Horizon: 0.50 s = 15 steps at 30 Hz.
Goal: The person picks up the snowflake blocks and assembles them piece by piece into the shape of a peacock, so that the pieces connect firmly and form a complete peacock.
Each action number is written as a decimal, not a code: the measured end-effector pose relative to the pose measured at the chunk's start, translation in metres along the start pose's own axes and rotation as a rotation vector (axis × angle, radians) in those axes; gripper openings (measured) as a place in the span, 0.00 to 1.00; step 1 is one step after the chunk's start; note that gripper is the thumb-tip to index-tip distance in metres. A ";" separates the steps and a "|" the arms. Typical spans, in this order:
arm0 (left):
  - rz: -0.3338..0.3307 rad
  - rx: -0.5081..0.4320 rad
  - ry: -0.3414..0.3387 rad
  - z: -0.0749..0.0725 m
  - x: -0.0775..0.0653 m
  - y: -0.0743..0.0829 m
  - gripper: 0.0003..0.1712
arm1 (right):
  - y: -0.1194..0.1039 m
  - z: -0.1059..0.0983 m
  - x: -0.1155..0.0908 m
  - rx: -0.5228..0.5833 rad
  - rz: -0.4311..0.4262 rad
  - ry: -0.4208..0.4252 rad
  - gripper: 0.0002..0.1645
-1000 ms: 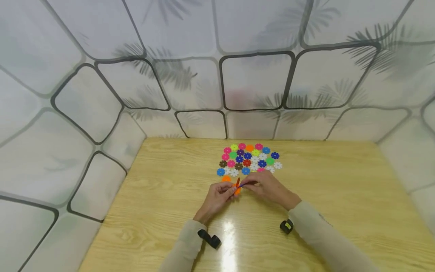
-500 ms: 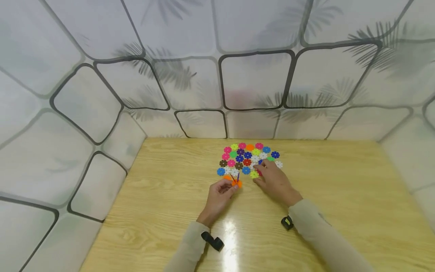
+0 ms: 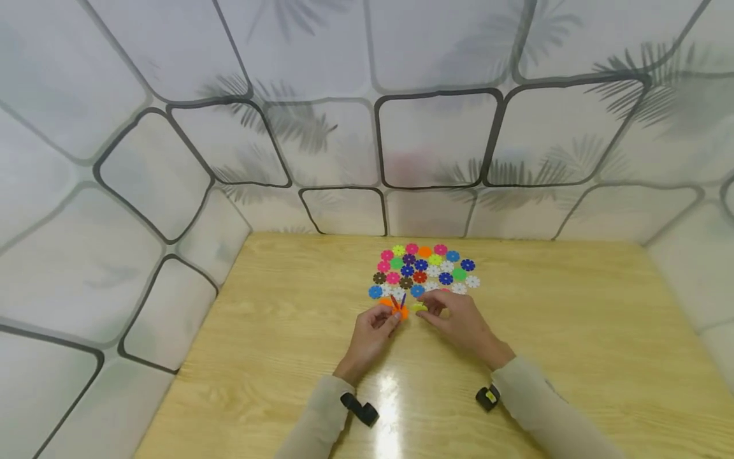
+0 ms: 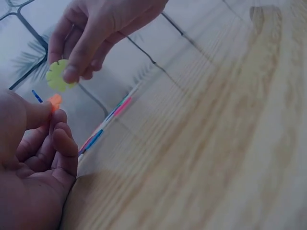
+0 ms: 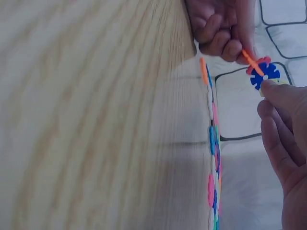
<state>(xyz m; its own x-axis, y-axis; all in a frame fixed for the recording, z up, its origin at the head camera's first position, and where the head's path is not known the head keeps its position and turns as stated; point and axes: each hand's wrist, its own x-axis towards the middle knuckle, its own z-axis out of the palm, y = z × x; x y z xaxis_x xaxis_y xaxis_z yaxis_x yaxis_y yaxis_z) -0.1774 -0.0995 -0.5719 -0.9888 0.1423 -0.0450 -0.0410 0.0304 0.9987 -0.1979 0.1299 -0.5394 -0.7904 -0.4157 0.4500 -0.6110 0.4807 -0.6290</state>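
Observation:
My left hand (image 3: 369, 335) pinches an orange notched disc (image 3: 404, 313) between thumb and fingers. A red disc (image 5: 250, 70) and a dark blue disc (image 5: 269, 76) stand upright in the orange one, fanning apart at the top. Just to the right, my right hand (image 3: 459, 322) pinches a yellow notched disc (image 4: 58, 75) between thumb and fingertips. In the left wrist view this yellow disc is close above the orange piece; in the right wrist view it is mostly hidden behind the thumb and the blue disc.
Several flat notched discs in many colours lie in a cluster behind the hands, among them a red disc (image 3: 420, 276) and a green disc (image 3: 459, 273). They lie on a wooden table (image 3: 275, 319), with a patterned wall (image 3: 338, 210) at its back edge.
The dark blue disc left my right hand and stands in the orange disc. My right hand reached to the cluster, picked up the yellow disc and brought it back toward my left hand.

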 end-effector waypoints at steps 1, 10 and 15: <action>-0.005 -0.003 -0.005 0.000 -0.001 0.000 0.10 | -0.002 0.001 -0.002 0.001 -0.020 0.014 0.14; 0.001 0.022 -0.039 -0.002 -0.001 -0.002 0.12 | -0.008 0.008 -0.004 -0.009 -0.102 -0.002 0.11; 0.031 0.051 -0.064 -0.004 -0.004 -0.003 0.12 | -0.013 0.004 0.000 -0.010 -0.132 -0.056 0.10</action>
<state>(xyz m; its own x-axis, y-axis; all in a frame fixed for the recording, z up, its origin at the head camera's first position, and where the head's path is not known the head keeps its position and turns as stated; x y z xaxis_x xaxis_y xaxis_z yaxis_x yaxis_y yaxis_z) -0.1739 -0.1041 -0.5742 -0.9782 0.2068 -0.0166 -0.0011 0.0751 0.9972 -0.1896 0.1200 -0.5338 -0.6995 -0.5178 0.4925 -0.7101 0.4262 -0.5604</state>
